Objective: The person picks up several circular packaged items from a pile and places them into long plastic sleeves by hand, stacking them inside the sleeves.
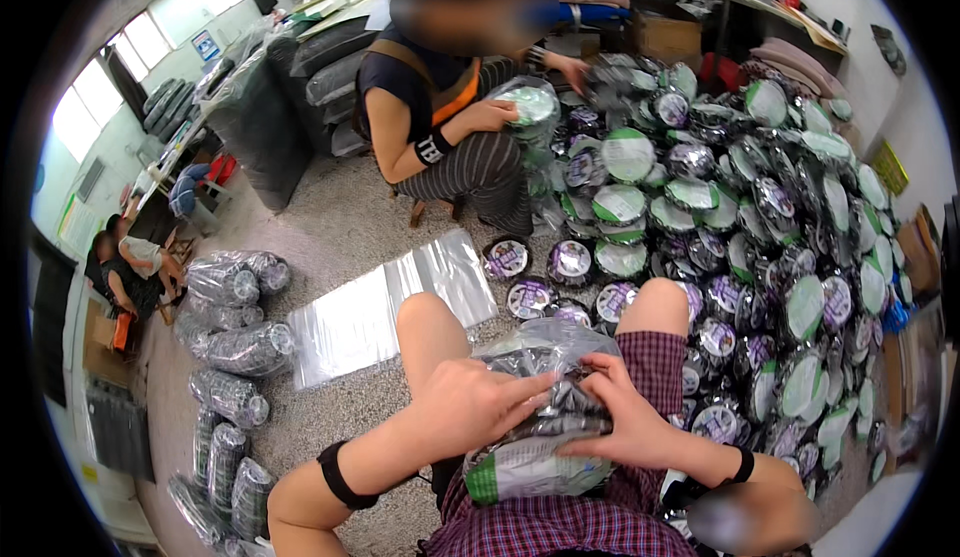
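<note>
Head view: at left, fat wrapped bundles [255, 349] lie on the floor [320, 219]. Next, shiny clear sheets [390, 302] lie flat, and a co-worker [400, 82] sits behind. The left hand [470, 404] has its pointer out over a clear bag [530, 464] between the knees [436, 332]; I can't tell if it pinches. Green, white and black show through the crinkly bag. The right hand [637, 419], fingers spread, touches it. Piled round packs [720, 207] crowd the right.

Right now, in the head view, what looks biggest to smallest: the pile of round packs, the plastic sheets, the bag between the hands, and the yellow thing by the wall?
1. Pile of round packs
2. Plastic sheets and bag: too alike to rank; bag nearer the camera
3. Yellow thing
</note>
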The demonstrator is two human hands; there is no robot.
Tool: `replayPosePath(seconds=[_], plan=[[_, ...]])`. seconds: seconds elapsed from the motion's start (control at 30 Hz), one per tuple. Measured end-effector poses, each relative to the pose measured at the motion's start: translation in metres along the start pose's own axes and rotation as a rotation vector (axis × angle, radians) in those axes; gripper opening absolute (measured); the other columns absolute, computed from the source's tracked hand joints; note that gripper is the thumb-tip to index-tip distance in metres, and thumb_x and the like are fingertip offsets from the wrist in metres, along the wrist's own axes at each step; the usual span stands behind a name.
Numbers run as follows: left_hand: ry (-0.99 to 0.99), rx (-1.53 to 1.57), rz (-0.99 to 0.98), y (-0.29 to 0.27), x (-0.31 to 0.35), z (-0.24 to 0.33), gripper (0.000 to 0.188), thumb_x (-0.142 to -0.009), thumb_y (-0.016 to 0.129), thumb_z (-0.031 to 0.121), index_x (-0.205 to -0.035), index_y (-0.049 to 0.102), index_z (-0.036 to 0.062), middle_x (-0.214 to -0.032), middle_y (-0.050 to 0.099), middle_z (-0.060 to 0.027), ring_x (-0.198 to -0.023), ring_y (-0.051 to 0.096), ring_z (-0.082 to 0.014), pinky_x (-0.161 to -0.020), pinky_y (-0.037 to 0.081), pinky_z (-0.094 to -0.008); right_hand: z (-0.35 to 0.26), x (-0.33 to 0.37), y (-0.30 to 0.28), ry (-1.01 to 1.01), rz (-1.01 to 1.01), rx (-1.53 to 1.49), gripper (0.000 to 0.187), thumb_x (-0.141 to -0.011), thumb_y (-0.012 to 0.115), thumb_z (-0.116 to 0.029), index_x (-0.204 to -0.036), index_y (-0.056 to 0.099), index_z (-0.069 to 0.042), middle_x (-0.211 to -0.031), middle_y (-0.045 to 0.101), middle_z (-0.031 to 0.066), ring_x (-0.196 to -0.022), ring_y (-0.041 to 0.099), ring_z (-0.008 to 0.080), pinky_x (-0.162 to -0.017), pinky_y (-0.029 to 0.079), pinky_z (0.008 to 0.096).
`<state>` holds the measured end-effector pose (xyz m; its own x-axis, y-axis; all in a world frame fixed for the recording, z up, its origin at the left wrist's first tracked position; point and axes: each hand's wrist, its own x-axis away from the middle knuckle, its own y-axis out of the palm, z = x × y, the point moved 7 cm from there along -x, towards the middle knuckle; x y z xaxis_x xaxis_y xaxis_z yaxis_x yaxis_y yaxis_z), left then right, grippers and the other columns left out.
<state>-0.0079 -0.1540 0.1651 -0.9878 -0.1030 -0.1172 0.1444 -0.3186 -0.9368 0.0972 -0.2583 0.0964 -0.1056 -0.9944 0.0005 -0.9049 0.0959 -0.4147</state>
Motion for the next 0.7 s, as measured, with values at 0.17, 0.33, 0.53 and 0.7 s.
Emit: replayPosePath(seconds=[0.17,0.33,0.53,0.7], plan=[[-0.049,0.243,-0.059,0.000,0.042,0.043,0.031,-0.087,0.060,0.023,-0.117,0.063,0.0213,-0.056,0.059,-0.0055,-0.047,0.057,-0.0206,-0.047,0.045,-0.0327,0.056,0.047,0.057,0.689,0.316,-1.282,0.041,-0.090,0.056,-0.016,-0.126,0.048,0.000,-0.113,0.059,0.0121,-0.101,0.059,0.0210,-0.091,0.047,0.0321],[-0.533,1.065,0.027,0.017,0.052,0.018,0.036,-0.096,0.047,0.029,-0.123,0.057,0.0072,-0.065,0.062,-0.0046,-0.061,0.061,-0.0159,-0.059,0.051,-0.0266,0.089,0.008,0.056,0.517,0.439,-1.087,0.039,-0.094,0.048,-0.021,-0.124,0.047,0.004,-0.123,0.053,0.0132,-0.111,0.053,0.0238,-0.092,0.045,0.0351],[-0.659,1.602,0.563,-0.045,0.072,-0.060,0.044,-0.099,0.039,0.033,-0.125,0.051,-0.0014,-0.066,0.053,-0.0004,-0.070,0.055,-0.0115,-0.057,0.045,-0.0226,-0.038,-0.005,-0.027,-0.207,-0.270,0.985,0.026,-0.082,0.063,-0.035,-0.089,0.063,-0.009,-0.084,0.062,0.0049,-0.091,0.060,0.0224,-0.089,0.046,0.0350],[-0.377,1.209,0.815,-0.128,0.068,-0.048,0.040,-0.100,0.039,0.024,-0.117,0.055,-0.0085,-0.048,0.033,0.0098,-0.037,0.025,0.0002,-0.037,0.018,-0.0182,-0.156,0.007,-0.064,-0.944,0.385,0.914,0.021,-0.077,0.065,-0.030,-0.071,0.054,-0.012,-0.066,0.052,-0.0015,-0.071,0.057,0.0179,-0.078,0.050,0.0312]])
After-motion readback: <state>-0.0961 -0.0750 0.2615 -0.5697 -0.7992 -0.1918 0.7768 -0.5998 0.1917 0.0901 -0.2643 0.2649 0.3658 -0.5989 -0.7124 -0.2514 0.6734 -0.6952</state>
